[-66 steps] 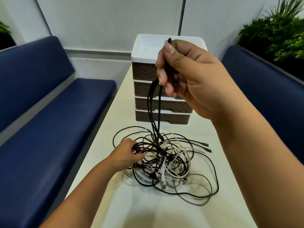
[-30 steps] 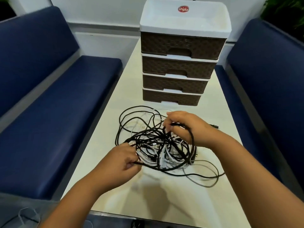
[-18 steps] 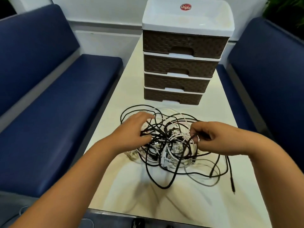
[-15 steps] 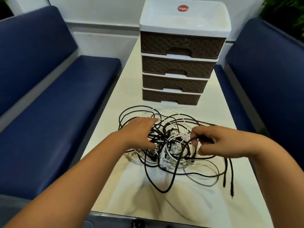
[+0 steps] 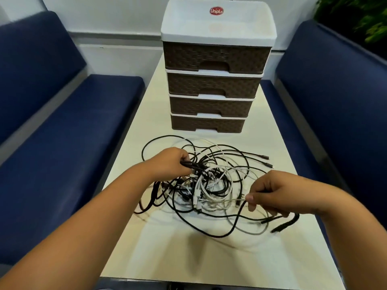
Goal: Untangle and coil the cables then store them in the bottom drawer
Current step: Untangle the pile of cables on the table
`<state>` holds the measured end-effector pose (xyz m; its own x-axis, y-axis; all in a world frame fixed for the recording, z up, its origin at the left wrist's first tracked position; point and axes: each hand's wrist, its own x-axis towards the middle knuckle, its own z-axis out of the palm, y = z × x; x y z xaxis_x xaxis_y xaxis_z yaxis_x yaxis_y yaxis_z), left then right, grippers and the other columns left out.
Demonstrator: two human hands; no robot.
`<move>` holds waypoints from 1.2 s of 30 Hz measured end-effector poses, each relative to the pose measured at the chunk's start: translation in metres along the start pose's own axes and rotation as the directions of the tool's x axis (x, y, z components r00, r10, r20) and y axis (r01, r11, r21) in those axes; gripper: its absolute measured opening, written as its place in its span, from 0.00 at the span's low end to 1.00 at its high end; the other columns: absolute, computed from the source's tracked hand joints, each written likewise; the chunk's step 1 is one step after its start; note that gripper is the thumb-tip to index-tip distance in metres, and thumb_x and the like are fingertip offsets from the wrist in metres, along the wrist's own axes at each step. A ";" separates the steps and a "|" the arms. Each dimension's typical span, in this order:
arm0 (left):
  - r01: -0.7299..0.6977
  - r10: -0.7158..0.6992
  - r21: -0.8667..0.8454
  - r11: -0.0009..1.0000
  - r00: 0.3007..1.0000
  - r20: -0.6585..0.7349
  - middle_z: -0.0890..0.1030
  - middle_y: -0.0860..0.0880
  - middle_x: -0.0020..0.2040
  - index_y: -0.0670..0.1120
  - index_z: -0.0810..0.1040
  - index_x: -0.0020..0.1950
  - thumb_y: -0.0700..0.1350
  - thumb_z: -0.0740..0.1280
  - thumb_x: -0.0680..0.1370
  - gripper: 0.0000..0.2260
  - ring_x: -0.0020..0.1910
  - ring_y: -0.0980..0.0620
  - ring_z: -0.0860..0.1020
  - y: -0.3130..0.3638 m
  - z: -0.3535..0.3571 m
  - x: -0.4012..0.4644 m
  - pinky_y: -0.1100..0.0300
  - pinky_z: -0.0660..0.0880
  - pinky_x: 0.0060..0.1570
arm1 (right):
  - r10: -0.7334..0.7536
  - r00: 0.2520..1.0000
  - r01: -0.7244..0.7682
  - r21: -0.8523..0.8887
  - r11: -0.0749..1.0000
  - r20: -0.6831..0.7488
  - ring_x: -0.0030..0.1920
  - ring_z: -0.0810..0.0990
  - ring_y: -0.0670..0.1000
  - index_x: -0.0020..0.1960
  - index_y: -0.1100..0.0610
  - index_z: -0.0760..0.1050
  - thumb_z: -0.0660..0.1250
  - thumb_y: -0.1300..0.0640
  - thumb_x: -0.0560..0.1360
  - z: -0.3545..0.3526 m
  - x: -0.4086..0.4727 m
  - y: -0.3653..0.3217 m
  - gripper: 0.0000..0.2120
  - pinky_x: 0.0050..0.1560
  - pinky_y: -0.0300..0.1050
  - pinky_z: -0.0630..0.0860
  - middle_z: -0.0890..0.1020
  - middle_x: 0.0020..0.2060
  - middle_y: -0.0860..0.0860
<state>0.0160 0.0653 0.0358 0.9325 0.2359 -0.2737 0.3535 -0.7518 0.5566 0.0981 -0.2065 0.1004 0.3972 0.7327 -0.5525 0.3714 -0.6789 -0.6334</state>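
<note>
Task barely begun: cables (image 5: 209, 181) lie tangled on bench (image 5: 272, 147), none coiled. Left hand (image 5: 169, 162) fingers clamped on black strands; right hand (image 5: 270, 193) pinches white cable (pulling apart, likely). Bottom drawer (image 5: 207, 124) closed.

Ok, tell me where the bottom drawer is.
Head view, centre: the bottom drawer sits shut, lowest in the brown drawer unit, just behind the cable tangle.

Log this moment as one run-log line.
stage: untangling | left hand: grips black cables | right hand: pinches white cable | cable tangle: on table | bottom drawer: closed
</note>
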 end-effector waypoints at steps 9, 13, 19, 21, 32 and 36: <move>0.237 -0.253 -0.485 0.842 0.967 0.033 0.81 0.48 0.43 0.43 0.80 0.49 0.38 0.68 0.77 0.03 0.43 0.51 0.77 -0.028 0.023 -0.018 0.61 0.74 0.44 | -0.006 0.999 0.005 -0.023 1.000 -0.035 0.28 0.74 0.50 0.44 0.51 0.82 0.64 0.46 0.79 0.032 0.021 -0.004 0.12 0.33 0.45 0.74 0.79 0.28 0.48; 0.260 -0.264 -0.433 0.863 0.963 0.052 0.80 0.46 0.42 0.41 0.81 0.52 0.37 0.72 0.74 0.07 0.35 0.54 0.78 -0.024 0.028 -0.018 0.71 0.72 0.29 | -0.047 0.991 0.045 -0.022 0.999 -0.123 0.24 0.71 0.47 0.43 0.52 0.81 0.64 0.48 0.79 0.034 0.028 -0.005 0.12 0.27 0.36 0.68 0.78 0.27 0.48; 0.260 -0.233 -0.244 0.934 0.963 0.133 0.77 0.53 0.38 0.44 0.80 0.49 0.44 0.72 0.76 0.05 0.36 0.57 0.73 -0.025 0.030 -0.016 0.65 0.68 0.35 | -0.149 0.952 0.137 -0.061 0.989 -0.268 0.26 0.71 0.42 0.42 0.49 0.82 0.64 0.47 0.79 0.032 0.033 -0.007 0.12 0.30 0.37 0.68 0.75 0.25 0.46; 0.238 -0.218 -0.214 0.947 0.969 0.116 0.76 0.51 0.41 0.45 0.77 0.49 0.46 0.69 0.78 0.05 0.37 0.55 0.71 -0.024 0.027 -0.016 0.63 0.68 0.36 | -0.164 0.948 0.154 -0.056 0.986 -0.272 0.26 0.70 0.42 0.42 0.49 0.83 0.64 0.48 0.79 0.029 0.032 -0.006 0.12 0.31 0.38 0.67 0.75 0.26 0.47; 0.028 -0.043 -0.125 0.992 0.992 -0.121 0.75 0.51 0.37 0.50 0.73 0.41 0.51 0.71 0.75 0.09 0.36 0.52 0.71 0.001 -0.019 -0.013 0.58 0.68 0.38 | -0.073 0.997 0.065 -0.234 0.970 -0.026 0.29 0.72 0.40 0.43 0.52 0.80 0.65 0.43 0.77 0.039 0.033 0.008 0.14 0.33 0.35 0.68 0.78 0.32 0.46; -0.089 0.089 0.015 0.996 0.961 -0.264 0.73 0.56 0.36 0.54 0.75 0.41 0.50 0.73 0.74 0.07 0.36 0.57 0.71 0.024 -0.033 -0.012 0.60 0.67 0.36 | -0.088 0.988 0.045 -0.320 0.947 -0.123 0.33 0.72 0.44 0.44 0.52 0.80 0.65 0.44 0.77 0.043 0.045 0.005 0.13 0.35 0.39 0.67 0.80 0.36 0.49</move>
<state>0.0155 0.0640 0.0783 0.9468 0.3217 -0.0065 0.2685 -0.7786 0.5671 0.0816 -0.1750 0.0485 0.4631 0.7786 -0.4235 0.6375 -0.6245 -0.4512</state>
